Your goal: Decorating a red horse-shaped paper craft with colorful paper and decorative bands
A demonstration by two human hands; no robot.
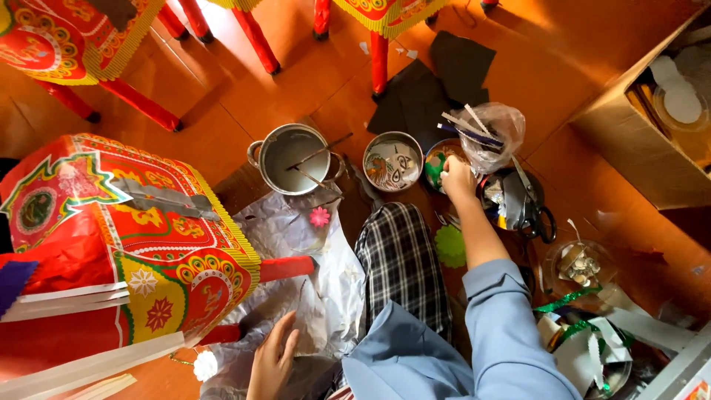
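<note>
The right hand is reaching into a small round bowl of green scraps on the floor, fingers curled inside, grip unclear; the left hand is resting open-fingered, steadying crinkled silver foil sheet.

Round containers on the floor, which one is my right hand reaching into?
The small bowl with green bits, directly under your right hand. It sits between the paper-filled metal bowl on one side and the container with scissors on the other.

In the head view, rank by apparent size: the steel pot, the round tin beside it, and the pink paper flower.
1. Steel pot, largest.
2. Round tin, clearly smaller, at a similar distance from the camera.
3. Pink paper flower, smallest by far.
</note>
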